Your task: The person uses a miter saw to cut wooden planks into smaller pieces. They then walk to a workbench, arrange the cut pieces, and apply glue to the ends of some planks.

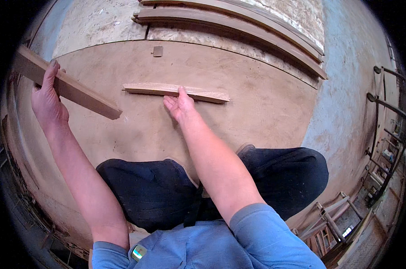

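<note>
My left hand (pixel 48 96) grips a long brown wooden board (pixel 91 99), which slants down toward the middle from the left rim. A shorter strip of wood with a pale, rough top (pixel 207 95) lies crosswise in the middle. My right hand (pixel 178 103) holds this strip near its middle, thumb at its upper face and fingers along its lower edge; the fingertips are partly hidden. A small square wooden block (pixel 157 51) sits on the tan floor panel (pixel 265 121) beyond the strip.
Several long dark boards (pixel 239 27) lie on whitish sheets at the far side. Blue-grey floor (pixel 328 103) runs along the right, where wooden and dark frames (pixel 382 103) stand near the rim. My dark-trousered knees (pixel 283 175) are bent at the panel's near side.
</note>
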{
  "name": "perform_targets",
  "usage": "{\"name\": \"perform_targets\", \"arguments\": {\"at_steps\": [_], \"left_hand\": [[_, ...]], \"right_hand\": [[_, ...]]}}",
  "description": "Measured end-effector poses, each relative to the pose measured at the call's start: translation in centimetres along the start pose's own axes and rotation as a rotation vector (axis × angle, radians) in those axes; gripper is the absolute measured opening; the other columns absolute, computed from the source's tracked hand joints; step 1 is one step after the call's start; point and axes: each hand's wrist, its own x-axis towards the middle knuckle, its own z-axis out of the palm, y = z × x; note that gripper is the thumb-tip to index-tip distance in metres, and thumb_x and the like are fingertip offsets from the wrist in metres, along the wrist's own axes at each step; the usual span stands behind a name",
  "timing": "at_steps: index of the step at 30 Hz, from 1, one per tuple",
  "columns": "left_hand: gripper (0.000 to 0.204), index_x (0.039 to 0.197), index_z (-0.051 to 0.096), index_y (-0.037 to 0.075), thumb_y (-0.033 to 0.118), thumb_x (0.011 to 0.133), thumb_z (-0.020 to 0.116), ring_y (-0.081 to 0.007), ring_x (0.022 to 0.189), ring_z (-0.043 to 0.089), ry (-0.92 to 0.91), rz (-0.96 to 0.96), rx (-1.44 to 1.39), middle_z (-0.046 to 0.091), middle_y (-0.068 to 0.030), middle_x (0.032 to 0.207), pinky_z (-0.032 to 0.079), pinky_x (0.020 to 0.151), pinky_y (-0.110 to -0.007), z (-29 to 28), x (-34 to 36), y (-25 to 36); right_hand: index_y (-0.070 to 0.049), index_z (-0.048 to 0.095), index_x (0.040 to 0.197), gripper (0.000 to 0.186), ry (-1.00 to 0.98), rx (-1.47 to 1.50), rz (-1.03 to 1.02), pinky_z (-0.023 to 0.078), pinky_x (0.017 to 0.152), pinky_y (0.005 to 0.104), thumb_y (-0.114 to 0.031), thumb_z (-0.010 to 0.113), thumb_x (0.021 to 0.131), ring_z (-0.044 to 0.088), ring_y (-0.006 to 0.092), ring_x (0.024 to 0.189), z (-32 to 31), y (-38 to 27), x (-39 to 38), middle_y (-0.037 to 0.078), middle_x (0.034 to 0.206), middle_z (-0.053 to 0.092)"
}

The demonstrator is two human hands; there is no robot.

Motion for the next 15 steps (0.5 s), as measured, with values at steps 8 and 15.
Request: {"name": "perform_targets", "arguments": {"at_steps": [8, 15], "left_hand": [[0.048, 0.113, 0.052, -0.005, 0.017, 0.079, 0.076, -0.0226, 0.092, 0.063, -0.051, 0.004, 0.052, 0.063, -0.011, 0.098, 0.047, 0.086, -0.032, 0.7, -0.7, 0.3], [0.05, 0.114, 0.053, -0.006, 0.018, 0.078, 0.078, -0.0187, 0.089, 0.06, -0.077, 0.02, 0.089, 0.061, -0.0096, 0.099, 0.045, 0.084, -0.029, 1.7, -1.1, 0.3]], "right_hand": [[0.005, 0.01, 0.144, 0.07, -0.048, -0.031, 0.01, 0.034, 0.105, 0.0546, -0.038, 0.043, 0.099, 0.031, 0.0471, 0.132, -0.6, 0.0, 1.0, 0.034, 0.145, 0.021], [-0.006, 0.009, 0.146, 0.065, -0.047, -0.306, 0.13, 0.037, 0.102, 0.056, -0.044, 0.034, 0.1, 0.043, 0.0462, 0.123, -0.4, -1.5, -0.3, 0.03, 0.139, 0.034]]}}
